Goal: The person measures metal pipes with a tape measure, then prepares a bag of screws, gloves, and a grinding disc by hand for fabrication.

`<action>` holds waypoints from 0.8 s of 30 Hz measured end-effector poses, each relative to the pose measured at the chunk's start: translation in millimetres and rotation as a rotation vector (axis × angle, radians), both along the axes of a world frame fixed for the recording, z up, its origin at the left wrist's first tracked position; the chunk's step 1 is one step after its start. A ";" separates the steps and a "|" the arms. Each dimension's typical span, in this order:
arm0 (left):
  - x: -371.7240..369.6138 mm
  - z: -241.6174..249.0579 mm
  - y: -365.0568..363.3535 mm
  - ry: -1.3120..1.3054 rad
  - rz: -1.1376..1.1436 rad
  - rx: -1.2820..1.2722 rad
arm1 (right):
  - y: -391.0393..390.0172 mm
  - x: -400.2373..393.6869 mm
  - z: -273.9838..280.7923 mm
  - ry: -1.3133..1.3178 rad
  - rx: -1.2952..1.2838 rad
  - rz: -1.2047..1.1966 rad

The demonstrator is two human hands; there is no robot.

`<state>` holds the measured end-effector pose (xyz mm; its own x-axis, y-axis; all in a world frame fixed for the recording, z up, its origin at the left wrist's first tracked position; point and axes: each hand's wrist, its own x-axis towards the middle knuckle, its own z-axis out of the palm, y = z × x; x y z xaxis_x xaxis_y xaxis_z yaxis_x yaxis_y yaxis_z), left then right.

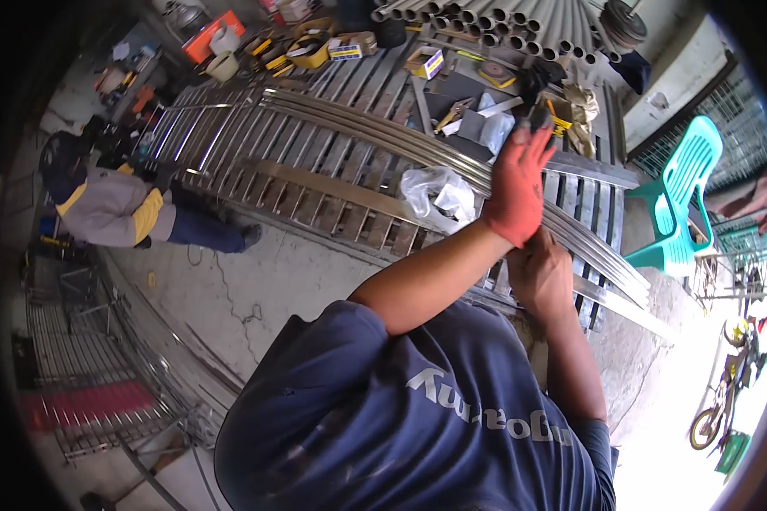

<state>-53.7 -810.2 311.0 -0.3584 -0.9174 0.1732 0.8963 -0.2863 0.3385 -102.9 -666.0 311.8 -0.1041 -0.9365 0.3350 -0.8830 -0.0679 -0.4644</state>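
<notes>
My left hand point(520, 183) wears a red work glove with dark, soiled fingertips. It is raised over the slatted metal bench point(341, 153), its fingers stretched out and holding nothing. Bare and closed, my right hand point(541, 274) is at the left wrist, gripping the cuff of the red glove; its fingertips are partly hidden. Below both hands, long shiny metal tubes point(375, 136) run across the bench. A clear plastic bag point(439, 198) lies left of the glove, beside a flat metal bar point(332, 189).
Grey pipes point(520, 25) are stacked at the back. Small boxes point(424, 61) and tools lie along the bench's far side. A green plastic chair point(686, 200) stands at right. Another person point(115, 204) in grey and yellow is at left, near metal frames point(85, 400).
</notes>
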 end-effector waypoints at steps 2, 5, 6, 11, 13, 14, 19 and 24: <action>-8.7 1.0 6.6 -0.076 0.004 -0.131 | -4.3 -4.2 5.8 -0.084 0.072 0.090; -8.4 5.4 3.5 -0.173 0.047 -0.170 | -0.2 -6.4 12.6 -0.058 0.190 0.228; -12.7 3.4 0.2 -0.206 0.090 -0.214 | 1.4 -8.2 17.6 -0.037 0.263 0.271; -13.6 1.8 -9.7 -0.265 0.117 -0.427 | -4.7 -13.4 18.5 -0.107 0.256 0.389; -16.8 7.1 -8.8 -0.302 0.245 -0.486 | -7.3 -13.6 15.3 -0.049 0.183 0.464; -18.3 8.2 -8.7 -0.276 0.223 -0.475 | -7.4 -14.9 13.2 -0.021 0.150 0.496; -15.1 11.6 -10.0 -0.164 -0.094 -0.347 | -6.6 -7.1 16.0 0.026 0.198 0.447; -6.9 -6.8 -15.9 -0.419 -0.090 -0.489 | -7.0 -2.0 -7.4 0.040 0.186 0.355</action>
<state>-60.6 -826.1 304.1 -0.5582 -0.7314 0.3918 0.6398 -0.0787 0.7645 -104.9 -673.0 304.4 0.2468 -0.9568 0.1537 -0.8370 -0.2904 -0.4637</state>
